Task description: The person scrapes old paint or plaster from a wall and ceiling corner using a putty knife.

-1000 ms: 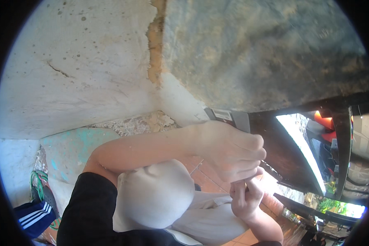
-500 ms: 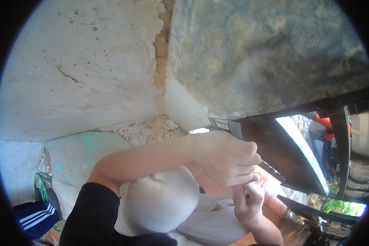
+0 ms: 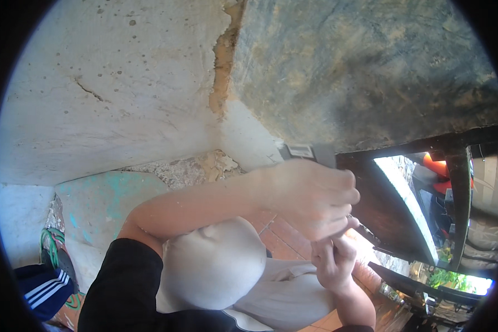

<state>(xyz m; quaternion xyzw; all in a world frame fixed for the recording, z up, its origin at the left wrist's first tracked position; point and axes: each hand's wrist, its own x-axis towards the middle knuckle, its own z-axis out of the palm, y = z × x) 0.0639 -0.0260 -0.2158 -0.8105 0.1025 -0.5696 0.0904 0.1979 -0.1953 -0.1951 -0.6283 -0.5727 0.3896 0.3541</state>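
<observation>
The person's left hand (image 3: pixel 318 199), fingers curled, meets the right hand (image 3: pixel 333 261), its fingers bent too; anything between them is hidden. Below the left forearm lie beige cloth trousers (image 3: pixel 216 268) and a terracotta tiled floor (image 3: pixel 288 239). A spotted off-white wall (image 3: pixel 116 116) rises behind. A coiled green hose (image 3: pixel 52 249) lies lower left.

Count: 1 left hand (image 3: pixel 315 196), 1 right hand (image 3: pixel 333 264), 1 green cord bundle (image 3: pixel 53 255), 1 navy cloth (image 3: pixel 34 280) with 3 white stripes (image 3: pixel 48 289).

No readable text or signs
</observation>
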